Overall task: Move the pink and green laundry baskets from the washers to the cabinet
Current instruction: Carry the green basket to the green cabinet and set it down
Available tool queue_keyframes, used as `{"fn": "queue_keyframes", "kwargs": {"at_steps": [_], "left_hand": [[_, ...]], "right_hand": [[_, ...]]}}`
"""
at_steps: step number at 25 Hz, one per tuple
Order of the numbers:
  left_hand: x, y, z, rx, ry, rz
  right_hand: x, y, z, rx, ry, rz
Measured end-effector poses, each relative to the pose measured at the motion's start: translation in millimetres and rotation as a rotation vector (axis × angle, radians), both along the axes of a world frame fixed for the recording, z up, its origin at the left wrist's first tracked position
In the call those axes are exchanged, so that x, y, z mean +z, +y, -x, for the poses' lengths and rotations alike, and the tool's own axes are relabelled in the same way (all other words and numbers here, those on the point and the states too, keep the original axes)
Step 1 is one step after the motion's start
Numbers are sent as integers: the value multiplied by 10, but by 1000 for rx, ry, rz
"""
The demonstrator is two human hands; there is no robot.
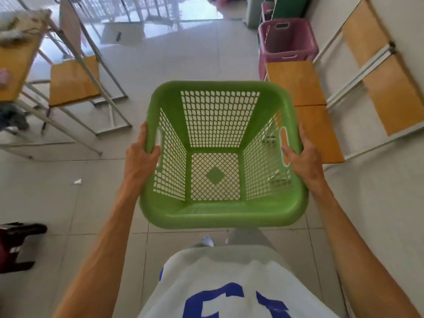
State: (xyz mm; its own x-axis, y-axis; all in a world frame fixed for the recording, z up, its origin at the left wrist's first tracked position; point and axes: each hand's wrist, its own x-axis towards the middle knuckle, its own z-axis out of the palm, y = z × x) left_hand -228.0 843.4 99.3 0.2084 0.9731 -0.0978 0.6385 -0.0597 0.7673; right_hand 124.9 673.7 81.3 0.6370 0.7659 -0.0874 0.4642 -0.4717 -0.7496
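Two bare hands carry the green laundry basket (220, 154) in front of the person's body, off the tiled floor (179, 53). The left hand (141, 157) is clamped on the basket's left rim beside the handle slot, thumb lying along the top of the rim and the fingers wrapped under and out of sight. The right hand (301, 157) grips the right rim in the same way, with its thumb hooked over the edge just beside the right handle slot and the other fingers hidden outside the wall. The basket is empty; its perforated walls and lattice bottom let the pale floor show through, and its mouth faces up toward the camera. Below it, near the bottom edge, is the person's white shirt (229, 283) with blue lettering. Far to the right, the pink laundry basket (288, 40) stands upright and empty against the wall, at the far end of a row of wooden chairs (298, 83) whose seats run along the right side. To the left stands another wooden chair (73, 79) with a metal frame, next to a wooden table (16, 65) with blurred items on it. A small white scrap (77, 182) lies on the floor near the left forearm, and a dark red stool (16, 244) sits at the near left edge.
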Motion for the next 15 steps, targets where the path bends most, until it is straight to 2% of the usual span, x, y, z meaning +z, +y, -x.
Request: {"fn": "queue_keyframes", "kwargs": {"at_steps": [5, 15], "left_hand": [[-27, 894, -301, -8, -58, -54], [103, 3285, -1875, 19, -66, -60]], "right_hand": [[36, 962, -340, 24, -20, -52], [268, 3394, -1839, 28, -51, -47]]}}
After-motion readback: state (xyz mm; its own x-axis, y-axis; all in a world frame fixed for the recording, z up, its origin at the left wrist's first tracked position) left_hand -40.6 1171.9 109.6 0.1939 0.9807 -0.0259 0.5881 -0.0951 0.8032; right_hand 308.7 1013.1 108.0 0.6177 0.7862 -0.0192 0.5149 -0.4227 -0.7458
